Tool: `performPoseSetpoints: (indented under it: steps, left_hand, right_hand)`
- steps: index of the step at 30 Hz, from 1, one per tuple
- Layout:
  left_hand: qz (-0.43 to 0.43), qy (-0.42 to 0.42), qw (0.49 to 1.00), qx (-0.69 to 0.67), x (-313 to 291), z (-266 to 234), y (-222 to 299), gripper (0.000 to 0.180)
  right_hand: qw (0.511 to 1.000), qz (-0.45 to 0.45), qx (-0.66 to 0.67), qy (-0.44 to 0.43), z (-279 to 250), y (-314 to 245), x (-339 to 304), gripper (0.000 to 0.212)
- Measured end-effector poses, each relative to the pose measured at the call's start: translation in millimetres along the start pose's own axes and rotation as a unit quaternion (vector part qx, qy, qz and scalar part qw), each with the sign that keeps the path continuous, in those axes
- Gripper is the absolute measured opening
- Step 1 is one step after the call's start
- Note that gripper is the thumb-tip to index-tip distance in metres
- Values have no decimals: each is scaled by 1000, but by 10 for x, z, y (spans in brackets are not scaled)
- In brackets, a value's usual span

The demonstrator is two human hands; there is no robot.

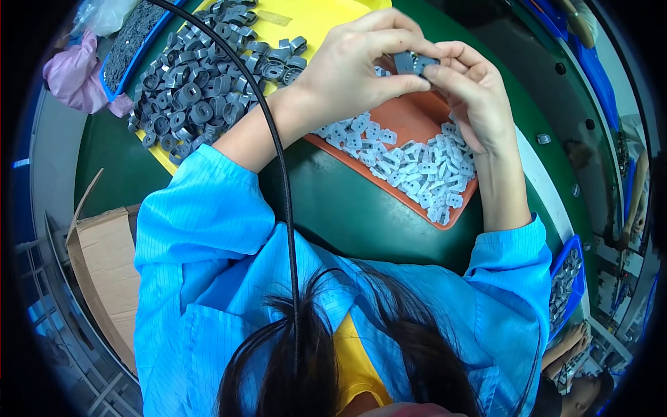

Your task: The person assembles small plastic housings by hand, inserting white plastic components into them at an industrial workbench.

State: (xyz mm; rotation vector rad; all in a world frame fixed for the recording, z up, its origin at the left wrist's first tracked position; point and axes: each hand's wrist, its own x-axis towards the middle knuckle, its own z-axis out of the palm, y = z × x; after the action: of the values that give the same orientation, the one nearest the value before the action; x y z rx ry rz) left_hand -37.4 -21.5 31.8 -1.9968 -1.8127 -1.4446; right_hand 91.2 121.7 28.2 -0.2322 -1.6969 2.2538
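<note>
My left hand pinches a small grey plastic part between thumb and fingers, above the far end of an orange tray. From the other side my right hand closes its thumb and index finger on the same part. Fingertips cover some of it, so its full shape is hidden. Under my hands the orange tray holds many small whitish plastic pieces. Left of my left forearm, a heap of grey ring-like plastic parts lies on a yellow tray.
A blue bin of dark bits stands far left, beside a pink bag. A black cable hangs across the view. At left is a cardboard box. Another blue bin sits right on the green table; other people work beyond.
</note>
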Motion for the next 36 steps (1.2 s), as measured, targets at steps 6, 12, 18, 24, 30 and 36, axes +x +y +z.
performPoseSetpoints:
  steps: [6,12,18,24,30,36]
  left_hand:
    - [-201,-71,972,-104,-61,13,7,38]
    - [-303,-7,918,-257,-88,-53,-187,30]
    - [-349,-65,913,-203,-123,-118,-203,32]
    - [-337,-50,907,-246,-100,-133,-227,40]
    - [-331,-40,916,-222,-154,-143,-267,42]
    - [-311,-43,924,-219,-158,-58,-275,44]
  right_hand:
    - [995,34,96,19,-495,128,108,19]
    - [957,123,-174,199,-1236,42,156,27]
    - [866,24,-387,316,-1423,78,213,27]
    - [693,40,-615,375,-1931,97,61,35]
    - [718,51,-659,218,-1046,-4,110,39]
    - [698,12,-686,205,-865,129,206,21]
